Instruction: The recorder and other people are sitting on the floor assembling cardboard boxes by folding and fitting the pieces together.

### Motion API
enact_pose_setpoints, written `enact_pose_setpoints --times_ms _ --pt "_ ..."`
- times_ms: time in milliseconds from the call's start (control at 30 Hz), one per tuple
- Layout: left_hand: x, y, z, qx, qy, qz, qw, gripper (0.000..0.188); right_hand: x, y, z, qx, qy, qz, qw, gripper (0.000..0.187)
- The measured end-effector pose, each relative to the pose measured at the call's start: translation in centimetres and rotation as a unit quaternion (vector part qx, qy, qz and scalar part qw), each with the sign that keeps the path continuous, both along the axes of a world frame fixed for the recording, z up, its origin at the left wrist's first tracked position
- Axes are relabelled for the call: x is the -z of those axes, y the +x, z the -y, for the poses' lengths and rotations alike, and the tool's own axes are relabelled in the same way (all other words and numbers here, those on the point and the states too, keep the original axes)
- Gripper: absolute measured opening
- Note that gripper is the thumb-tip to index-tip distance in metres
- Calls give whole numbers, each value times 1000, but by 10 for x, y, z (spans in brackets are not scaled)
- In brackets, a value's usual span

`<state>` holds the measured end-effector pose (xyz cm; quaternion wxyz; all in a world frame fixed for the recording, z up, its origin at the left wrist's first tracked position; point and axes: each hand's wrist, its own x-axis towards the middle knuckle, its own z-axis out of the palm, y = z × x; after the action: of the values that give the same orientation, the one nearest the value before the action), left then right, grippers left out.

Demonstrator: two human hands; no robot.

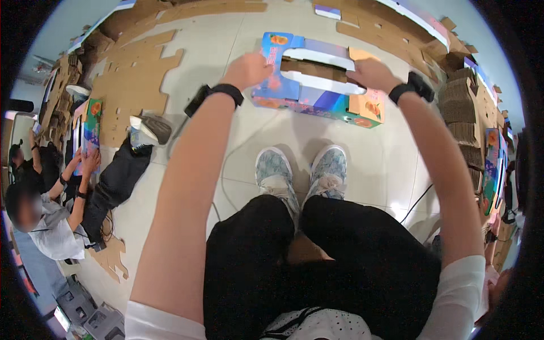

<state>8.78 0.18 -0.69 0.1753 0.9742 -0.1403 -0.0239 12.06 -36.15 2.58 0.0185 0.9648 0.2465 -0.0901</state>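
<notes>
A printed cardboard carton (320, 97), blue, purple, green and orange with fruit pictures, is in front of my feet. A long opening runs along its top, with white flaps at its edges and brown board inside. My left hand (249, 70) is closed at the carton's left end, its fingertips on the blue panel. My right hand (372, 74) grips the right end by the orange panel, with fingers at the rim of the opening. Each wrist wears a black band with a small dark device.
Flat brown cardboard sheets (127, 85) lie on the tiled floor at the left. On the right stand stacked folded cartons (462, 110). A co-worker at the left handles a similar printed carton (86, 129); another colourful carton (494, 164) shows at far right. Thin cables cross the floor.
</notes>
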Motion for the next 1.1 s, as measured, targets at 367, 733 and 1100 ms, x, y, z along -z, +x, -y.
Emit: enact_pose_setpoints --times_ms 367,733,1100 --pt "59 -20 -41 -100 -3 -86 991 84 64 -28 13 149 -38 124 980 95" --pt "57 -14 13 -110 -126 -151 974 105 52 -42 -2 242 -12 -134 961 117" --pt "61 -10 17 -90 62 -124 986 87 35 -50 -29 142 -110 -103 978 78"
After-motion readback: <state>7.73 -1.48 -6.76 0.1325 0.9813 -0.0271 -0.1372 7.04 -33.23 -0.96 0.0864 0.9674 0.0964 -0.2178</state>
